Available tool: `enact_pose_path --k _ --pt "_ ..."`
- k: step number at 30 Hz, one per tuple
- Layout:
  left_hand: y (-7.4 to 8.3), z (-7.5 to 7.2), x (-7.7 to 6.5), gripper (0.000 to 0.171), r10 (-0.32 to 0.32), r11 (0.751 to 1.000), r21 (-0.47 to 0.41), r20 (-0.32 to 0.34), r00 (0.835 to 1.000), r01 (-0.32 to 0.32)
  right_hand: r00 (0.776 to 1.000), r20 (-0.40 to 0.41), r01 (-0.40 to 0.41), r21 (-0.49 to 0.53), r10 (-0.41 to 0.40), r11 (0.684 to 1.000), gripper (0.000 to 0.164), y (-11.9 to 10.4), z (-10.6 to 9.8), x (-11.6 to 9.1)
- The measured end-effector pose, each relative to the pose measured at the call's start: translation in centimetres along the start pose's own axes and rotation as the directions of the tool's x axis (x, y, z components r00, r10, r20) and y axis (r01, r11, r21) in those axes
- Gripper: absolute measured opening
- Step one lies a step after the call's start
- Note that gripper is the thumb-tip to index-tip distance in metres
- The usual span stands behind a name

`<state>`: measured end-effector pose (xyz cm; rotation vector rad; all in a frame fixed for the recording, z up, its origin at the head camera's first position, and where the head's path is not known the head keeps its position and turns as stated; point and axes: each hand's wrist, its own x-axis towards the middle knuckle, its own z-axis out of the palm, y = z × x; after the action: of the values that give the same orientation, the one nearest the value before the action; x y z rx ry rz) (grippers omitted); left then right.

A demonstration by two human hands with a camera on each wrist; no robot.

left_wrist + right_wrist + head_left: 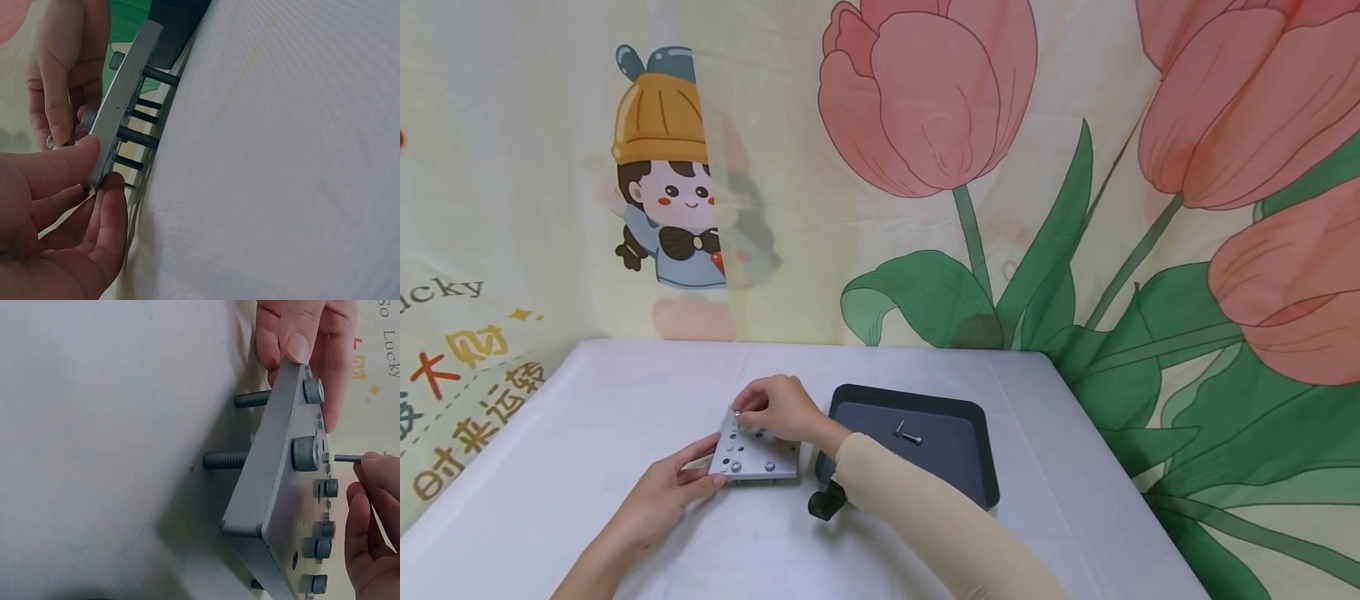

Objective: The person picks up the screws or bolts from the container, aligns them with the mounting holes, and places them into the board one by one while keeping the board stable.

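A grey metal plate (754, 456) with several holes is held above the white cloth. Its left edge is pinched between the thumb and fingers of my left hand (658, 500). Socket-head screws stand in the plate; one large screw head (306, 454) shows in the right wrist view, and threaded shanks (139, 137) poke out underneath in the left wrist view. Over the plate's far left part, my right hand (784, 407) pinches a small screw (347, 458) between thumb and fingertip. In the right wrist view its tip is just off the plate's face.
A dark shallow tray (917, 396) stands right of the plate, with two loose screws (912, 438) lying in it. A small black object (827, 502) sits by my right wrist at the tray's near left corner. Behind the white-covered table (1037, 500) hangs a printed curtain (790, 250).
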<state>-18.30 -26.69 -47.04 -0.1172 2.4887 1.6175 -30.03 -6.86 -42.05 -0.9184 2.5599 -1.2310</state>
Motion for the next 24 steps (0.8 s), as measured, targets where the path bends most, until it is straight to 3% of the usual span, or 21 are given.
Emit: enact_pose_path --k 24 --pt "-0.4 -0.1 0.0 0.078 0.034 0.999 0.008 -0.006 0.999 -0.034 0.996 0.071 0.057 -0.096 -0.050 0.994 0.013 0.3 1.1 -0.3"
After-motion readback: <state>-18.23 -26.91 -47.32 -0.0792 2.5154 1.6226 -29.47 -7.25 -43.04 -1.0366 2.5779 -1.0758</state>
